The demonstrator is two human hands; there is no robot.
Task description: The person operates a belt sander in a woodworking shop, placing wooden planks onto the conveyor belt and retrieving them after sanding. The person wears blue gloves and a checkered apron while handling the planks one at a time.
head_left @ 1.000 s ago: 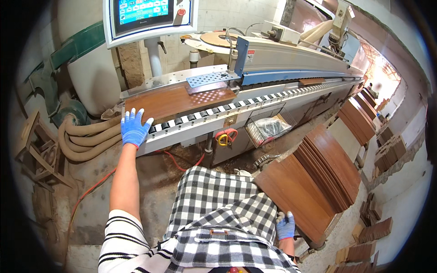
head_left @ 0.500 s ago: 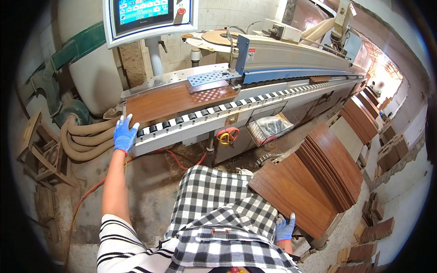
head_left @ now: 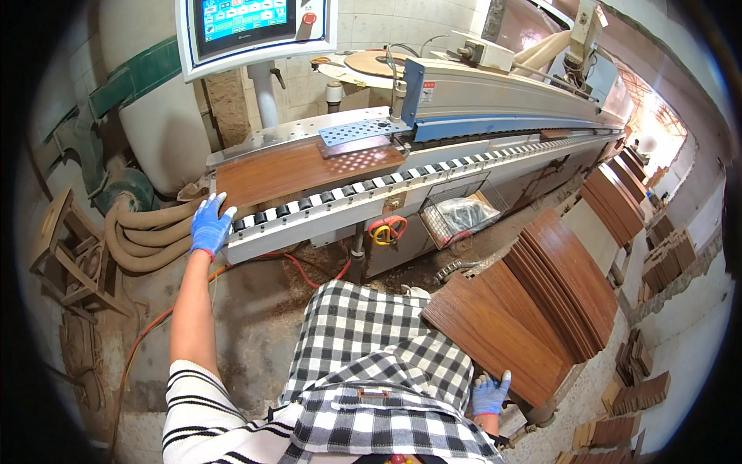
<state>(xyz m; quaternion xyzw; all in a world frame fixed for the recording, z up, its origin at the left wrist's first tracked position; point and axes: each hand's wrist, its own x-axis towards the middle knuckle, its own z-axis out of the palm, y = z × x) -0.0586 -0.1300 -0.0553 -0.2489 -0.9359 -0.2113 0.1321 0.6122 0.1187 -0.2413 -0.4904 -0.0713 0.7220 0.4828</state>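
A brown wood-grain board (head_left: 301, 172) lies on the machine's infeed, its far right part under a blue perforated plate (head_left: 354, 131). At the board's near left corner is my left hand (head_left: 210, 225), in a blue and white glove, fingers stretched out and open. My right hand (head_left: 489, 394), gloved alike, is low on the right with its fingers spread, by the near edge of the top board (head_left: 498, 325) of a stack. Whether its fingertips touch that board I cannot tell. More brown boards (head_left: 568, 278) lean fanned out behind it.
A roller rail (head_left: 363, 188) runs along the machine's front. Orange-handled scissors (head_left: 386, 230) hang below it, beside a wire basket (head_left: 464, 213) holding a plastic bag. A control screen (head_left: 246, 23) stands behind. Hoses (head_left: 147, 240) and a wooden stool (head_left: 73, 255) are at left.
My right hand has shifted slightly right along the stacked board's edge, and its fingers have spread. My left hand stays at the corner of the board on the machine.
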